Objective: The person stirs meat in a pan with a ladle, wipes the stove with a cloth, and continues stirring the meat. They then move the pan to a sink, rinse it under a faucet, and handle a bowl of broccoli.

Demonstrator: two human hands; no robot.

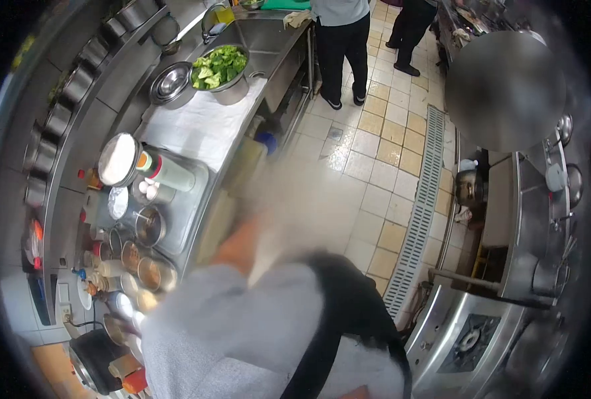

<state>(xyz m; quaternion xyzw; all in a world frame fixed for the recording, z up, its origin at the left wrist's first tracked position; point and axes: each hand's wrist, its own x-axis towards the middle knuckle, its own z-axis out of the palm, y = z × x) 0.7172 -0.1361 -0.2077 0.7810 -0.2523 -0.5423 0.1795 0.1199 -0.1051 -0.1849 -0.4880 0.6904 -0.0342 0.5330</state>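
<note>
Bare skin of what looks like my left forearm [237, 247] shows beyond my grey sleeve [222, 319], smeared and hanging beside the counter's front edge. My left hand is lost in a pale blur over the floor, so its fingers and anything in them cannot be made out. A sliver of skin [355, 393] shows at the bottom edge; my right hand is out of view. Nearest the left arm on the counter are a metal tray [192, 219] and several metal containers of seasonings [154, 272]. On the tray stand a squeeze bottle [172, 174] and a container of eggs [150, 191].
A metal pot of broccoli [228, 92] stands on a white cloth [196, 130] near the sink [262, 43]. Two people in dark trousers [342, 56] stand farther along the aisle. A floor drain grate [415, 213] runs beside the stove [465, 339]. A grey blur covers the upper right.
</note>
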